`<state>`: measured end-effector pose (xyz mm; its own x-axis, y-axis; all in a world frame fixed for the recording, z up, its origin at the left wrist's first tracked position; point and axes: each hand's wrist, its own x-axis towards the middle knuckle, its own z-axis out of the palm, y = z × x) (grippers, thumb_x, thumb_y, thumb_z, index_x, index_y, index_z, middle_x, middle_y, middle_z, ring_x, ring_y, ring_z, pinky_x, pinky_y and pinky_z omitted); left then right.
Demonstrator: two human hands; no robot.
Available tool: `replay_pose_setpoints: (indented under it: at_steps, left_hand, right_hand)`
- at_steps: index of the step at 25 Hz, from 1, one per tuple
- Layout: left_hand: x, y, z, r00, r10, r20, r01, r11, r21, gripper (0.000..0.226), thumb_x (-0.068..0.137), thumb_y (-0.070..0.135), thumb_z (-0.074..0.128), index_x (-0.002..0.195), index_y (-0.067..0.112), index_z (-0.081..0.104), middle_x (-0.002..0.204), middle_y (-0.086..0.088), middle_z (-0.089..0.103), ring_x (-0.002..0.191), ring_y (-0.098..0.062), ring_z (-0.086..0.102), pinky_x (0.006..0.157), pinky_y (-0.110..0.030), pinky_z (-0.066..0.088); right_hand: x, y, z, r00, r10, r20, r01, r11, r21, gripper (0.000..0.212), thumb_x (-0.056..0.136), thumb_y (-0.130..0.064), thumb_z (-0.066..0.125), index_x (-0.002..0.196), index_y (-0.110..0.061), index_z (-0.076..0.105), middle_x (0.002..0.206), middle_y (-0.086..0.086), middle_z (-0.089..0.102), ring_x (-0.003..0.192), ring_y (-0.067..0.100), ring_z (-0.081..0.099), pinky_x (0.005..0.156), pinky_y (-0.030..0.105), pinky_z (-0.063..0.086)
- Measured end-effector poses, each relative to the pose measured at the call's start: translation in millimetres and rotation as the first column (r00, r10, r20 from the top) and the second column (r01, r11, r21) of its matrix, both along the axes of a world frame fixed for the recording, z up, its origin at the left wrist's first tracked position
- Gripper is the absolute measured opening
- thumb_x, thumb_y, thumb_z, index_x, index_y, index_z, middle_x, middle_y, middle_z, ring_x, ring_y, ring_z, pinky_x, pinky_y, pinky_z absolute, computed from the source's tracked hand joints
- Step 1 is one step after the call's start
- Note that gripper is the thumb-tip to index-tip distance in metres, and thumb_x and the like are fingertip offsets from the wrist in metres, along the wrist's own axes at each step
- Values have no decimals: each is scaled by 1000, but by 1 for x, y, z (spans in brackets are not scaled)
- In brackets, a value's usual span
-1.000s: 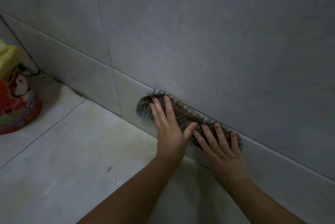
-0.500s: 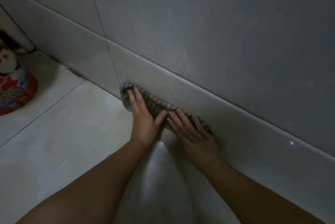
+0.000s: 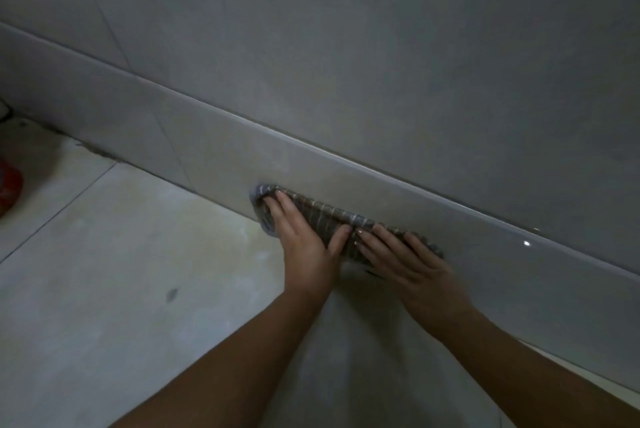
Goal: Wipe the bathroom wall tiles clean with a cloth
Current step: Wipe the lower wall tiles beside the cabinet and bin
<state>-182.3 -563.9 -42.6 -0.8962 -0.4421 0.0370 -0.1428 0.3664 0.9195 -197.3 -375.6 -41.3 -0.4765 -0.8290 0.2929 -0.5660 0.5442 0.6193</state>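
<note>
A striped grey-brown cloth (image 3: 323, 216) lies stretched along the low skirting tile (image 3: 221, 150) of the grey wall, just above the floor joint. My left hand (image 3: 304, 240) presses flat on the cloth's left part, fingers spread. My right hand (image 3: 405, 261) presses flat on its right part, fingers pointing up-left. The two hands touch at thumb and fingertips. Large grey wall tiles (image 3: 346, 46) rise above the skirting. Most of the cloth's lower half is hidden under my hands.
The pale tiled floor (image 3: 121, 289) spreads to the left and below, with a small dark spot (image 3: 171, 294). A red container (image 3: 8, 188) shows at the far left edge. Dark grime (image 3: 86, 147) lines the floor joint at the left.
Both hands have slid the cloth down from the seam above the skirting onto its lower part near the floor. The red container has shifted almost out of view to the left.
</note>
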Motion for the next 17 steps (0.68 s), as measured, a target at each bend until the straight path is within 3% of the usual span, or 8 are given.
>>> replay_pose_setpoints:
  at_steps: [3, 6, 10, 13, 17]
  left_hand:
    - [5, 28, 29, 999, 9, -52, -10, 1000, -16, 111, 83, 41, 70, 151, 13, -13, 160, -13, -20, 149, -25, -13, 120, -29, -3]
    - [9, 57, 65, 989, -26, -145, 20, 999, -44, 110, 82, 50, 66, 152, 18, -12, 161, -12, -19, 149, -32, -13, 120, -46, 3]
    - [13, 84, 77, 977, -60, -206, 33, 991, -132, 105, 83, 56, 59, 154, 18, -7, 161, -14, -16, 148, -37, -14, 118, -51, 4]
    - [17, 85, 46, 981, -88, -170, 55, 980, -192, 101, 84, 57, 57, 154, 21, -7, 161, -16, -12, 148, -38, -10, 117, -50, 5]
    - [24, 81, -5, 994, -107, -38, 101, 985, -139, 108, 83, 47, 68, 148, 26, -15, 161, -15, -16, 149, -31, -10, 117, -39, 3]
  right_hand:
    - [7, 23, 26, 998, -49, -45, 47, 998, -32, 57, 96, -7, 12, 146, -15, 38, 156, 1, 25, 145, 23, 15, 120, 39, 1]
    - [16, 46, 54, 985, -112, -132, 94, 987, -133, 52, 97, -12, 24, 147, -19, 37, 159, 2, 19, 147, 24, 13, 119, 42, 5]
    - [25, 69, 54, 967, -180, -178, 139, 965, -221, 47, 101, -15, 30, 147, -21, 36, 162, 3, 9, 149, 27, 7, 119, 47, 5]
    - [27, 76, 23, 966, -183, -180, 156, 975, -157, 51, 100, -13, 21, 147, -23, 36, 160, 3, 14, 149, 27, 6, 118, 47, 7]
    - [24, 89, -15, 986, -123, -112, 123, 992, -12, 57, 92, -7, 22, 146, -20, 37, 155, 2, 27, 145, 27, 13, 119, 45, 0]
